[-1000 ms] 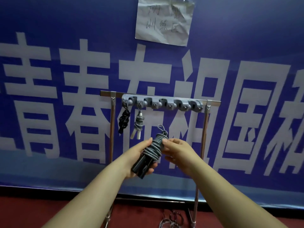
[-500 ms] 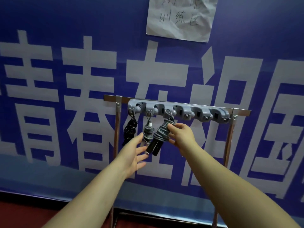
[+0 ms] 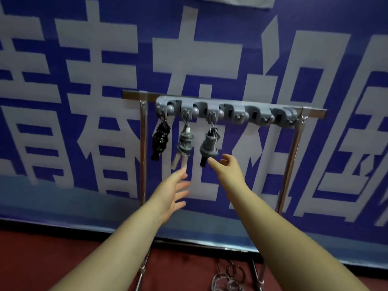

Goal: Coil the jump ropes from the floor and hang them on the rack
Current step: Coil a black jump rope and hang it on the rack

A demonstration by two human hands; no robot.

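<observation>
Grey coiled jump rope (image 3: 209, 144) now hung on 3rd hook of rack (image 3: 226, 111), released a sec ago. Both hands off: left hand (image 3: 171, 193) & right hand (image 3: 227, 170) just below, fingers apart, holding nothing. More rope (image 3: 228, 277) on floor near rack base, likely next.

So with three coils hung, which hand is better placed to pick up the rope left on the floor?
Right, probably. The loose rope lies on the floor below the right hand, right of the left hand. Both are open and empty, so the edge is slight.
</observation>
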